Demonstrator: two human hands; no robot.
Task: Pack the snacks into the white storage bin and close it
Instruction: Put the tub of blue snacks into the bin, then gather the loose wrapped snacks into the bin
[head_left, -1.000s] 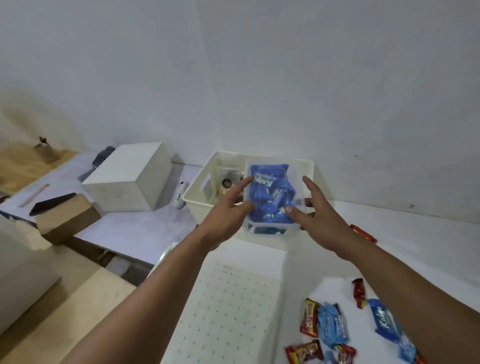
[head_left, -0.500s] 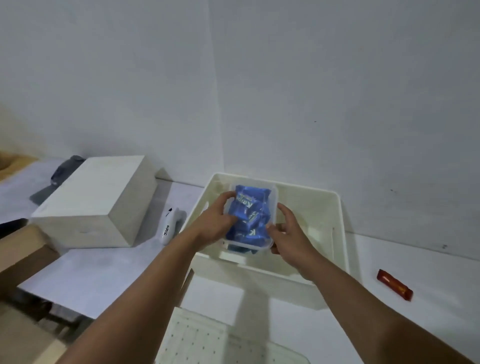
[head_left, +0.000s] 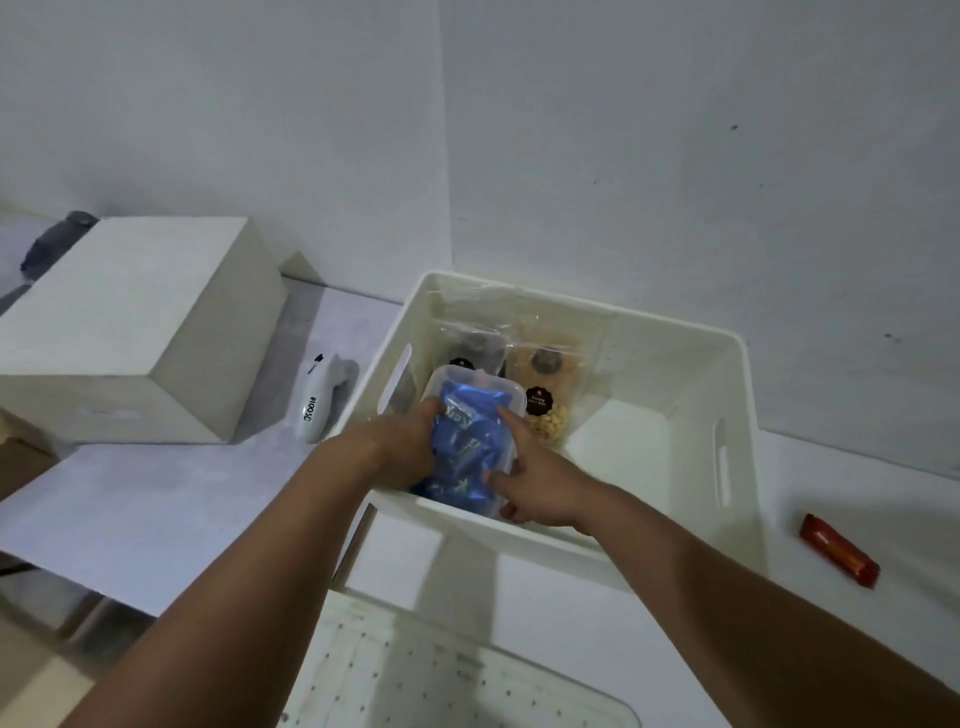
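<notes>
The white storage bin (head_left: 737, 415) stands open against the wall. Inside its near left part I hold a clear plastic container (head_left: 472, 382) filled with blue snack packets (head_left: 462, 441). My left hand (head_left: 400, 447) grips its left side and my right hand (head_left: 535, 483) grips its right side, both low inside the bin. Behind the container, two clear snack bags (head_left: 545, 374) with dark round labels lean against the bin's far wall. A perforated white lid (head_left: 415, 675) lies on the table in front of the bin.
A red snack bar (head_left: 839, 551) lies on the table right of the bin. Left of the bin are a small white handheld device (head_left: 317, 405) and a large white box (head_left: 130, 332). Walls meet in a corner behind the bin.
Both hands have lowered the clear container deeper into the bin's near left part. The camera has moved closer and tilted down, so the snack bags at the back now show.
</notes>
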